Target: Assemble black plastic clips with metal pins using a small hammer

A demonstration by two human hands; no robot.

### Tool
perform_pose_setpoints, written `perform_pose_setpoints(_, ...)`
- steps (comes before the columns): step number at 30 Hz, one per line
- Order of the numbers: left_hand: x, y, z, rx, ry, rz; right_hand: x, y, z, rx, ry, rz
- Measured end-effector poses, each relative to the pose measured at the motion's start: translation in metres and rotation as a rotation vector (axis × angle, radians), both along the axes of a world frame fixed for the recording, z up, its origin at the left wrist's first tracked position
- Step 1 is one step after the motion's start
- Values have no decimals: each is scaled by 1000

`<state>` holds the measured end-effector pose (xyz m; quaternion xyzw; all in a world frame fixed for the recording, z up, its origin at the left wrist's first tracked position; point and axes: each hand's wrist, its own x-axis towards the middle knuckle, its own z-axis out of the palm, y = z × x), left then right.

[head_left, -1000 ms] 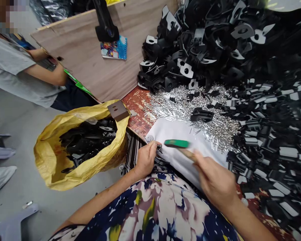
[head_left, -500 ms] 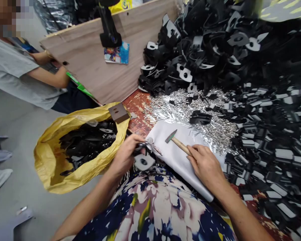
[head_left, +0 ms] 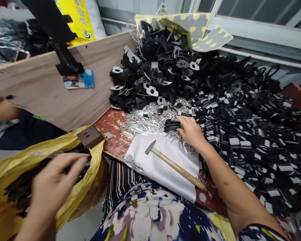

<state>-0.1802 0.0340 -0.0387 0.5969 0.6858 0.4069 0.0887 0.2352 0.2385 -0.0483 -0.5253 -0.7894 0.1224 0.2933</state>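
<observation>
My left hand, fingers parted, over yellow bag. My right hand at black clip on pins; can't tell if gripping. Hammer on cloth, worktop's front edge.

Place: assembly workshop | worn red worktable | hammer | heaped metal pins | piled black parts

A colourful card sits against the wooden board (a yellow printed bag behind).
</observation>
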Motion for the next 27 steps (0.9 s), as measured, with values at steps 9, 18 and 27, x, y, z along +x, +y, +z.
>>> perform_pose_setpoints(9, 135, 53, -24, -230, -480, -605, -8, -22, -1, -693, 1039, 71)
perform_pose_setpoints(18, 195, 75, -46, -320, -768, -596, -51, -146, -27, -752, 711, 243)
perform_pose_setpoints(27, 155, 66, -51, -563, -549, -571, 116, -208, -29, -234, -38, -545)
